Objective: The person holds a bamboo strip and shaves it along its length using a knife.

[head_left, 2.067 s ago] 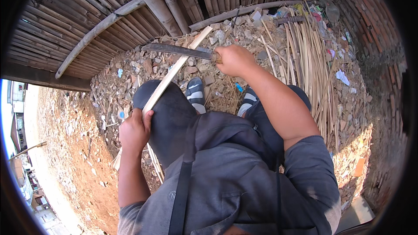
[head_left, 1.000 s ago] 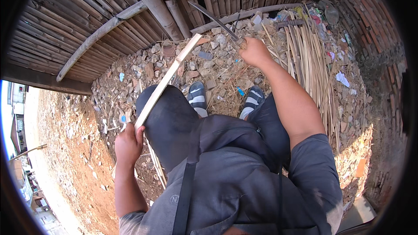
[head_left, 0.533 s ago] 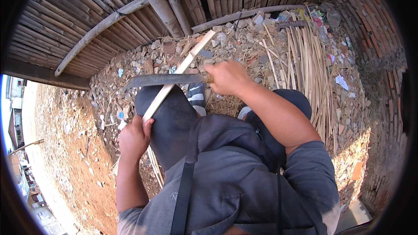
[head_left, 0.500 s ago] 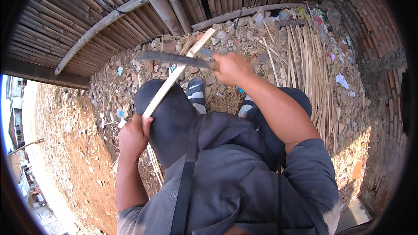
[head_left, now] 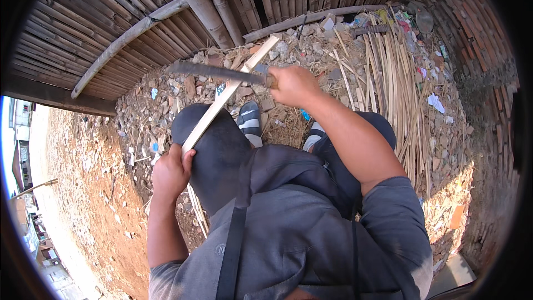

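Note:
My left hand [head_left: 171,173] is closed round the near end of a pale strip of split bamboo [head_left: 216,106]. The strip slants up and away to the right, passing over my left knee [head_left: 208,147]. In my right hand [head_left: 294,86] is the handle of a machete [head_left: 219,72], its long dark blade pointing left. The blade lies across the upper part of the strip and seems to touch it. Most of the handle is hidden inside my fist. Below the strip, my sandalled feet [head_left: 250,119] rest on the rubble.
A long bundle of pale bamboo strips [head_left: 394,89] lies on the ground to my right. A bamboo wall [head_left: 139,28] stands ahead and left, a brick wall [head_left: 488,105] at the right. Stones and litter cover the ground. Further strips [head_left: 197,211] lie beside my left leg.
The machete blade has shifted very slightly to the left, and my right hand with it. My left hand and the bamboo strip stay nearly in place.

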Demonstrator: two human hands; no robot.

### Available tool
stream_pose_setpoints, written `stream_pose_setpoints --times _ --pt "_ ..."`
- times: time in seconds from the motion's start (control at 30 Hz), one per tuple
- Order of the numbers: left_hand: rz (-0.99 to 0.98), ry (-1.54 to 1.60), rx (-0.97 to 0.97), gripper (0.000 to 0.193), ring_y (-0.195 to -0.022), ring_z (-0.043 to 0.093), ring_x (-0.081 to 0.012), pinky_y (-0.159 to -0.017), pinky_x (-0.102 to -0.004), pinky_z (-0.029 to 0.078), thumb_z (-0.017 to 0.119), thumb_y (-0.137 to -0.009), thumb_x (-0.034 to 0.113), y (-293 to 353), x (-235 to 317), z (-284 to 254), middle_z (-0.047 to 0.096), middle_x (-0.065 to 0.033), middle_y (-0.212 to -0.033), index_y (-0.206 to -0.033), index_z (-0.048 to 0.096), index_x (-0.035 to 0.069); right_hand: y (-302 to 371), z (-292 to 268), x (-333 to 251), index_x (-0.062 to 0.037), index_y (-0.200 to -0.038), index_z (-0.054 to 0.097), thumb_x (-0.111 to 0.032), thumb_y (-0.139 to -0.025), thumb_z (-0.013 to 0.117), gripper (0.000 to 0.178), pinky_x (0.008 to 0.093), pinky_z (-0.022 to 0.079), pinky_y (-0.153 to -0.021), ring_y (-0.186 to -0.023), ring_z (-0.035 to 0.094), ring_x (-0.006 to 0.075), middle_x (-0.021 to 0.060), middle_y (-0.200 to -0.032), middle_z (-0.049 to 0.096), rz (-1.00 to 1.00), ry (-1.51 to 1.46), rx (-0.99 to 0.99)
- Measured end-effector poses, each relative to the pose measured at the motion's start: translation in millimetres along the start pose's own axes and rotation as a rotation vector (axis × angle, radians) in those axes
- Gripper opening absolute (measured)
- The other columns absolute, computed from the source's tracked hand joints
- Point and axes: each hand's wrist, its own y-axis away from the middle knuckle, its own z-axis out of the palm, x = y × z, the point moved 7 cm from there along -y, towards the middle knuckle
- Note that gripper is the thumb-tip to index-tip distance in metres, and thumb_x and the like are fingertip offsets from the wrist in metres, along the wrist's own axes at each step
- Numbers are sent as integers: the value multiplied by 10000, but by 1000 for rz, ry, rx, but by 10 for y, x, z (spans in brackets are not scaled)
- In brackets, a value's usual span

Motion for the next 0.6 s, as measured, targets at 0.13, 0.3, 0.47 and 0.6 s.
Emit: stream_pose_setpoints --times 0.13,0.3,0.47,0.6 --pt "26 -24 -41 391 -634 644 -452 -570 -531 497 633 -992 394 -60 42 -124 638 -225 -663 -864 514 44 -61 17 142 -108 -1054 693 -215 -753 693 319 522 558 -787 -890 699 407 181 -896 727 42 125 -85" --pt "6 4 -27 392 -640 642 -455 -567 -538 492 633 -992 393 8 -10 -56 637 -229 -671 -865 515 41 95 -51 -278 -115 -1093 698 -231 -783 700 332 497 569 -804 -877 721 359 158 -886 734 -124 158 -104" --pt "37 18 12 371 -638 641 -453 -559 -540 484 633 -995 374 10 -31 -42 638 -225 -680 -873 516 43 200 67 -505 -102 -1015 673 -244 -787 707 270 497 568 -790 -830 719 375 133 -835 733 -383 227 -63" --pt "18 53 2 356 -630 639 -453 -555 -537 485 635 -996 361 87 -240 26 638 -222 -681 -880 518 45 -110 -77 472 -78 -1102 680 -232 -822 687 320 502 567 -844 -949 712 385 177 -980 738 348 -16 100"
